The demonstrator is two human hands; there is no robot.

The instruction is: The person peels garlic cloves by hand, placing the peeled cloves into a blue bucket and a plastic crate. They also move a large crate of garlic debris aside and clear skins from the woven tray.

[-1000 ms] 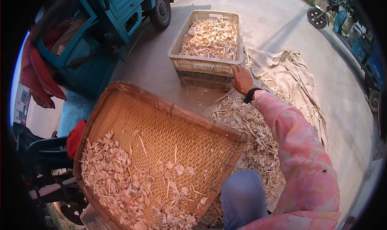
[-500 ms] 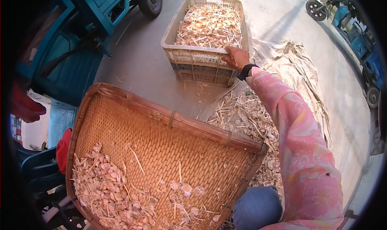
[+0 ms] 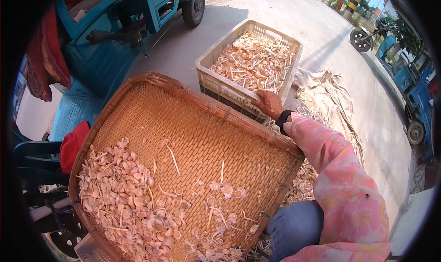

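My right hand [image 3: 269, 104] is closed round the near rim of a pale plastic crate [image 3: 220, 84]. The crate is filled with garlic cloves, dry skins and stalks [image 3: 257, 62]. In front of me a woven bamboo winnowing basket [image 3: 183, 119] lies tilted, its thick rim near the crate and close to my right forearm. Garlic cloves [image 3: 131, 188] are heaped in its left part, with loose stalks and bits of skin scattered toward the right. My left hand is out of view.
Garlic skins and stalks [image 3: 301, 181] lie on the ground beside a crumpled pale cloth [image 3: 328, 94]. A teal three-wheeled vehicle [image 3: 98, 62] stands at left, near a red object [image 3: 74, 145]. Blue vehicles [image 3: 418, 101] stand at far right. My knee [image 3: 296, 225] is beside the basket.
My view has shifted, so the crate appears lower and farther right. More of the basket shows, and its rim now overlaps the crate's lower part. My right hand stays on the crate's rim.
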